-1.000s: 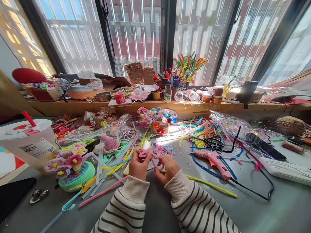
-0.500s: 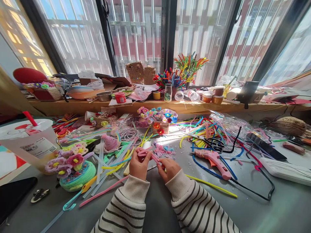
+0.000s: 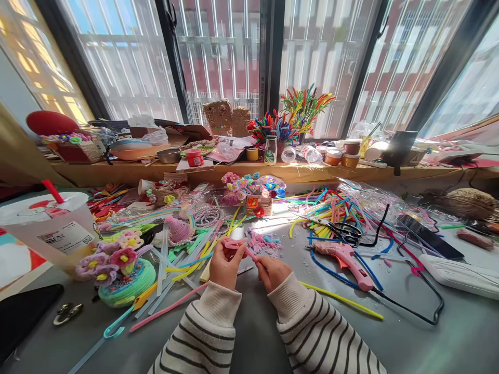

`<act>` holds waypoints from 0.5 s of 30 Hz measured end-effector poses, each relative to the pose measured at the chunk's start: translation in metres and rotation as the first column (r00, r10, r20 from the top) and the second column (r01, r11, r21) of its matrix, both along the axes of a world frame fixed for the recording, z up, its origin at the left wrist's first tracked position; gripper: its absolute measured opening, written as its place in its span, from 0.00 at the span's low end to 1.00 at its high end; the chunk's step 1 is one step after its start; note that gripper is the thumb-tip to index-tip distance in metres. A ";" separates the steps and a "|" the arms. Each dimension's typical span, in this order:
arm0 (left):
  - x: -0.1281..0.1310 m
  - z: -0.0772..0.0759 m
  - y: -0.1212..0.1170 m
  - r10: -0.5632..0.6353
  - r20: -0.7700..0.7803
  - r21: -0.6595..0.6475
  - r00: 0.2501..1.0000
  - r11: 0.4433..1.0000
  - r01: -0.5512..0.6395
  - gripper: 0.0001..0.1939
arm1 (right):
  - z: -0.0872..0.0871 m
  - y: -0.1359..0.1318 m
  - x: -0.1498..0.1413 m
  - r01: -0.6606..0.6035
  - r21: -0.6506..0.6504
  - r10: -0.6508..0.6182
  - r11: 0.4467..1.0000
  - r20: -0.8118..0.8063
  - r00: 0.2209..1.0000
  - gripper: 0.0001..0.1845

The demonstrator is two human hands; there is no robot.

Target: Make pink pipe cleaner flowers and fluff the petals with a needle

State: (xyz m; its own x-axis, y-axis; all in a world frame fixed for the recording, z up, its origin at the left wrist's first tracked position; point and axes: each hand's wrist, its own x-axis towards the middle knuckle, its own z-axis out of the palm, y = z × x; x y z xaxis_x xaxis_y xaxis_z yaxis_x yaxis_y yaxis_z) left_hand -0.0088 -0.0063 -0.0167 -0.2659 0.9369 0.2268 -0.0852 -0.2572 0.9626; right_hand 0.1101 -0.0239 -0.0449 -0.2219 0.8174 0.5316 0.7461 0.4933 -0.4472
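A pink pipe cleaner (image 3: 250, 253) runs between my two hands above the middle of the table. My left hand (image 3: 226, 265) pinches its looped end between thumb and fingers. The straight end sits in the closed fingers of my right hand (image 3: 273, 271). Just beyond them lies a heap of pink and blue fuzzy clippings (image 3: 267, 242). On the right, a pink glue gun (image 3: 345, 261) lies on its side, with black-handled scissors (image 3: 345, 234) behind it. A yellow pipe cleaner (image 3: 343, 299) stretches out from near my right wrist.
At the left stand a drink cup (image 3: 66, 234) with a red straw and a green base of fuzzy flowers (image 3: 127, 280). Clear glue sticks (image 3: 159, 280) lie beside it. A tangle of colored pipe cleaners (image 3: 327, 205) spreads behind. The glue gun's black cord (image 3: 409, 309) loops at right.
My right hand has shifted slightly, with its fingers now closer together on the pink pipe cleaner. My left hand keeps its pinch. The whole view has moved a little.
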 end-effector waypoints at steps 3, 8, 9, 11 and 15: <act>-0.002 -0.002 0.000 -0.001 -0.007 0.002 1.000 1.000 0.001 0.14 | -0.001 0.001 0.001 -0.007 -0.020 0.007 1.000 -0.011 1.000 0.16; -0.001 0.001 -0.001 0.011 0.034 -0.022 0.999 1.000 -0.011 0.15 | 0.005 -0.001 0.003 -0.008 0.000 0.008 1.000 -0.110 0.994 0.14; -0.001 0.001 -0.001 0.016 0.044 -0.024 0.999 1.000 -0.015 0.15 | 0.007 -0.001 0.003 0.001 0.016 0.002 1.000 -0.154 0.988 0.14; -0.001 0.003 -0.002 0.024 0.052 -0.025 0.998 0.999 -0.023 0.15 | 0.010 -0.002 0.004 0.028 0.027 -0.020 0.999 -0.238 0.971 0.14; -0.001 0.002 -0.001 0.023 0.026 -0.031 0.999 0.999 -0.022 0.15 | 0.013 -0.002 0.005 0.001 -0.062 -0.024 0.998 -0.364 0.931 0.15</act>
